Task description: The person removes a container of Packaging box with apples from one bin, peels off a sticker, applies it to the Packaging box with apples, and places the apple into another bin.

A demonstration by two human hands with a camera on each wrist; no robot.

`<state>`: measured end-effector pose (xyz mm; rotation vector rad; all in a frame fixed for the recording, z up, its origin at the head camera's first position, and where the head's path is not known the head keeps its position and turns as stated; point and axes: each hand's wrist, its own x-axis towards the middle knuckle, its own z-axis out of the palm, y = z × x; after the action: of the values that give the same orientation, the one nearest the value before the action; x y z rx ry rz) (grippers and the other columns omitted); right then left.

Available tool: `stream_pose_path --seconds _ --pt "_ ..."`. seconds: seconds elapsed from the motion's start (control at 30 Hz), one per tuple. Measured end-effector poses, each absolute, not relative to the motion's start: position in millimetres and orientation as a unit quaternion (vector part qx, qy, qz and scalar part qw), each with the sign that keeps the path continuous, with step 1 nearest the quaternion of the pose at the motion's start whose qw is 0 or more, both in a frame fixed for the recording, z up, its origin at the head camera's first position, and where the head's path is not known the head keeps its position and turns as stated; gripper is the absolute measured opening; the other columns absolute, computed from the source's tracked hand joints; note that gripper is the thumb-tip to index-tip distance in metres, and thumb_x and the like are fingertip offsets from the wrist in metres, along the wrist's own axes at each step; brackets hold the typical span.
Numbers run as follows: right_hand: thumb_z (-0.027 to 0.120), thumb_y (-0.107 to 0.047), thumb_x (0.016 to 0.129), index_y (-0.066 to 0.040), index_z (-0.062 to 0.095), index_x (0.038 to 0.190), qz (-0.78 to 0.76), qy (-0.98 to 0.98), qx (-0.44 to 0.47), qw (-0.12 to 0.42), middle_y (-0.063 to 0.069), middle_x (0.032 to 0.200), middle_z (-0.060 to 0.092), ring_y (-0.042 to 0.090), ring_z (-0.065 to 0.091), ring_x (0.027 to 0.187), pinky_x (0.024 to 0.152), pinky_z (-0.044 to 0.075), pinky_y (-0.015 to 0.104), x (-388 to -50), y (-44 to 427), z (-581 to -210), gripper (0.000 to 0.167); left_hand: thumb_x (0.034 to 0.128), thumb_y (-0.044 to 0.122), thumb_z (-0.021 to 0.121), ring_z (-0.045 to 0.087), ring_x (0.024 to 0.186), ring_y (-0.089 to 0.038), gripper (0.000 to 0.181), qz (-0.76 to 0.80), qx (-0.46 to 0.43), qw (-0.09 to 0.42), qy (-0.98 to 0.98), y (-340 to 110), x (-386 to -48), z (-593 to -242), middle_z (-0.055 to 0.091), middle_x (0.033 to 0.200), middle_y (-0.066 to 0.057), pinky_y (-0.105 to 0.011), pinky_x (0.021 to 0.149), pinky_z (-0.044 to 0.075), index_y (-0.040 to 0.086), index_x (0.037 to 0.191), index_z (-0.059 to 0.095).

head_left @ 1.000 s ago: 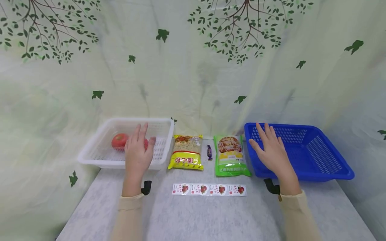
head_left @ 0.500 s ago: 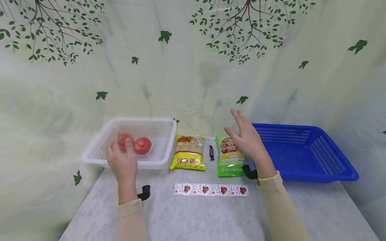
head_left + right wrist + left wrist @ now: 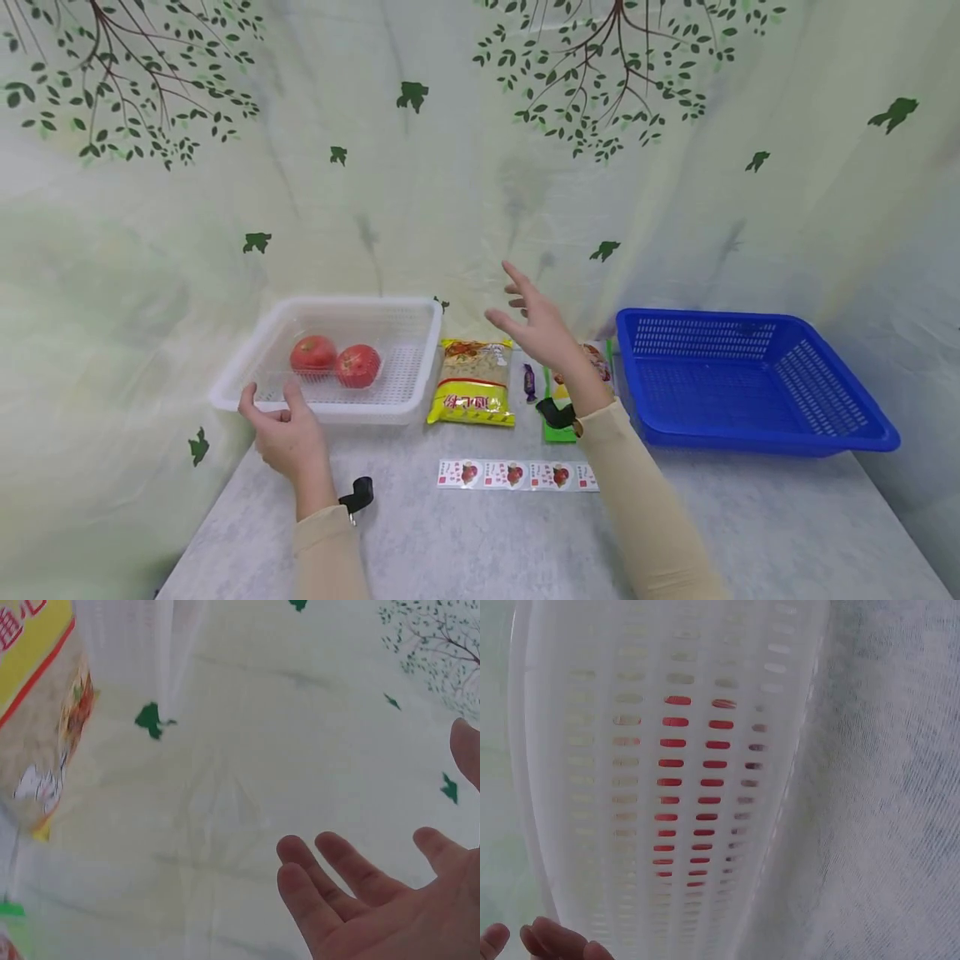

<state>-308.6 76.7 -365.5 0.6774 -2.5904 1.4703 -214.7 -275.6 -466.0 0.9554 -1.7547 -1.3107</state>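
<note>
in the head view two red fruits (image 3: 357, 367) sit inside the white basket (image 3: 408, 346); the left wrist view catches only red through its slots (image 3: 715, 764). the left hand (image 3: 290, 439), thumb and fingers apart, is at the near rim (image 3: 375, 409), contact unclear. the right wrist view shows the right hand (image 3: 397, 911), fingers loosely spread.

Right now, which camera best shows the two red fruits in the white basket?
The head view: it looks into the white basket, where both red fruits sit side by side. The left wrist view catches only red patches through the slots; the right wrist view shows neither.
</note>
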Motion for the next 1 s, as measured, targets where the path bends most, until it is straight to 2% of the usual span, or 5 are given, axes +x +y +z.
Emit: stream_pose_path --seconds 0.27,0.37,0.43,0.77,1.0 --pt "0.063 -0.053 0.103 -0.052 0.012 0.166 0.508 -0.826 0.245 -0.007 0.014 0.160 0.049 0.038 0.056 0.143 0.118 0.048 0.058 -323.0 28.6 -374.2 0.081 0.0994 0.060 0.061 0.048 0.065 -0.009 0.062 -0.558 0.383 0.326 -0.660 -277.2 -218.6 -488.2 0.046 0.067 0.016 -0.028 0.071 0.038 0.036 0.154 0.045" --pt "0.064 -0.055 0.103 -0.056 0.011 0.165 0.515 -0.821 0.244 -0.032 0.013 0.159 0.050 0.035 0.057 0.142 0.112 0.053 0.057 -327.1 12.8 -379.1 0.082 0.0989 0.050 0.069 0.051 0.052 -0.002 0.063 -0.608 0.357 0.312 -0.637 -273.2 -221.6 -491.6 0.050 0.067 0.014 -0.016 0.057 0.046 0.033 0.155 0.044" --pt "0.065 -0.055 0.102 -0.056 0.011 0.165 0.532 -0.809 0.244 -0.055 0.013 0.160 0.050 0.035 0.056 0.144 0.111 0.054 0.057 -329.7 3.1 -383.1 0.082 0.0984 0.043 0.073 0.054 0.045 -0.002 0.065 -0.640 0.339 0.308 -0.617 -270.4 -223.8 -493.2 0.053 0.066 0.012 -0.017 0.047 0.050 0.031 0.155 0.042" --pt "0.067 -0.030 0.105 -0.054 0.009 0.166 0.678 -0.666 0.207 -0.232 0.019 0.169 0.038 0.037 0.041 0.156 0.130 0.033 0.055 -339.3 -45.6 -403.9 0.088 0.0984 0.025 0.075 0.052 0.045 -0.007 0.067 -0.710 0.315 0.303 -0.552 -260.5 -227.9 -489.4 0.054 0.063 0.007 -0.019 0.047 0.050 0.032 0.154 0.038" --pt "0.074 -0.026 0.101 -0.048 0.010 0.168 0.728 -0.605 0.119 -0.299 0.009 0.180 -0.002 0.054 0.025 0.159 0.132 0.025 0.059 -338.7 -93.5 -413.6 0.096 0.0979 0.024 0.075 0.054 0.046 -0.008 0.067 -0.704 0.324 0.301 -0.555 -267.9 -224.7 -483.4 0.053 0.064 0.007 -0.019 0.049 0.053 0.032 0.153 0.038"
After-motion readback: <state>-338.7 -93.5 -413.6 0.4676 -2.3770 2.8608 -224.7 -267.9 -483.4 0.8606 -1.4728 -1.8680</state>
